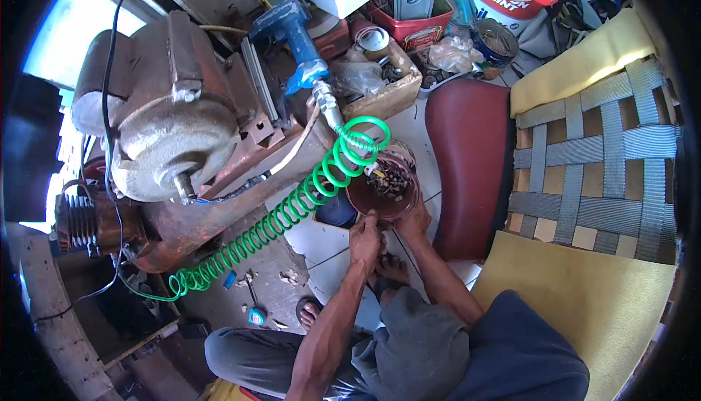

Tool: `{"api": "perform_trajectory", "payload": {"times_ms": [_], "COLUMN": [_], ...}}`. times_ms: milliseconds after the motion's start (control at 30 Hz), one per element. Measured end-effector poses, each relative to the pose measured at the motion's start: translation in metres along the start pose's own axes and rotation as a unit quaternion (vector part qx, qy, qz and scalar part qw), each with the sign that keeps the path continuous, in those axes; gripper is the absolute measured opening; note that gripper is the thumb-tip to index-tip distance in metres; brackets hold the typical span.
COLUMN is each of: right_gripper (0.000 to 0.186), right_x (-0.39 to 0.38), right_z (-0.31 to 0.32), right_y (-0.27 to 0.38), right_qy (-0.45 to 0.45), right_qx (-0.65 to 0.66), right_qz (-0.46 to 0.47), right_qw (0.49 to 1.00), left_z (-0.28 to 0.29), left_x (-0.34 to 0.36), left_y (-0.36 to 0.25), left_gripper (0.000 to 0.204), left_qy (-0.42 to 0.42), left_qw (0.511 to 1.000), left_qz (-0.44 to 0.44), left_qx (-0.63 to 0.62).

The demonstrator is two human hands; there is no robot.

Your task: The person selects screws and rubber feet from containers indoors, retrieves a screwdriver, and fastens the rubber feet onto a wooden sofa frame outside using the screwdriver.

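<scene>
Both my hands hold a reddish-brown round tub [361,195] in front of my knees, tilted so its inside shows. Small mixed pieces of hardware [392,182], too small to name singly, lie in it. My left hand [366,239] is closed on the near rim, its thumb over the edge. On the right side of the wall, my right hand [414,222] is wrapped round the tub; some of its fingers are hidden. A green coiled air hose [281,215] passes just above the tub's far left edge and joins a blue air-powered gun [296,40].
An air compressor motor [171,135] stands on the left. A dark red padded seat [467,171] and a webbed chair frame [577,153] are on the right. A wooden box [398,83] of small parts sits ahead. A tape measure [256,316] lies on the floor.
</scene>
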State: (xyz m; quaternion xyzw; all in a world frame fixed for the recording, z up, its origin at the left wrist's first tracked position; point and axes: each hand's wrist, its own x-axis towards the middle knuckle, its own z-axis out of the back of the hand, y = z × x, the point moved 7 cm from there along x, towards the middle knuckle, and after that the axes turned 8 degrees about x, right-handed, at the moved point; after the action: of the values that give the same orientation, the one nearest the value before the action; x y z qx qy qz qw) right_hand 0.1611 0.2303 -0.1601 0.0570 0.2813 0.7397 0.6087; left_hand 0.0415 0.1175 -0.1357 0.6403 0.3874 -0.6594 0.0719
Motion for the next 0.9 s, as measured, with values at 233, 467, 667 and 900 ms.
{"api": "perform_trajectory", "payload": {"times_ms": [233, 467, 667, 900], "right_gripper": [0.037, 0.022, 0.017, 0.021], "right_x": [-0.014, 0.004, 0.036, 0.046], "right_z": [-0.001, 0.015, 0.084, 0.133], "right_y": [0.017, -0.007, 0.020, 0.160], "right_qy": [0.029, 0.016, -0.133, 0.062], "right_qx": [0.076, 0.038, 0.256, 0.300], "right_qz": [0.060, -0.013, -0.076, 0.090], "right_qw": [0.995, 0.999, 0.954, 0.948], "left_z": [-0.005, 0.002, 0.006, 0.012], "left_x": [0.002, 0.002, 0.006, 0.005], "left_y": [-0.004, -0.006, -0.008, -0.015], "left_gripper": [0.038, 0.042, 0.046, 0.049], "left_qy": [0.053, 0.058, 0.055, 0.033], "left_qw": [0.991, 0.992, 0.995, 0.995], "left_qz": [-0.043, -0.060, -0.066, -0.085], "left_qx": [-0.114, -0.091, -0.054, -0.039]}}
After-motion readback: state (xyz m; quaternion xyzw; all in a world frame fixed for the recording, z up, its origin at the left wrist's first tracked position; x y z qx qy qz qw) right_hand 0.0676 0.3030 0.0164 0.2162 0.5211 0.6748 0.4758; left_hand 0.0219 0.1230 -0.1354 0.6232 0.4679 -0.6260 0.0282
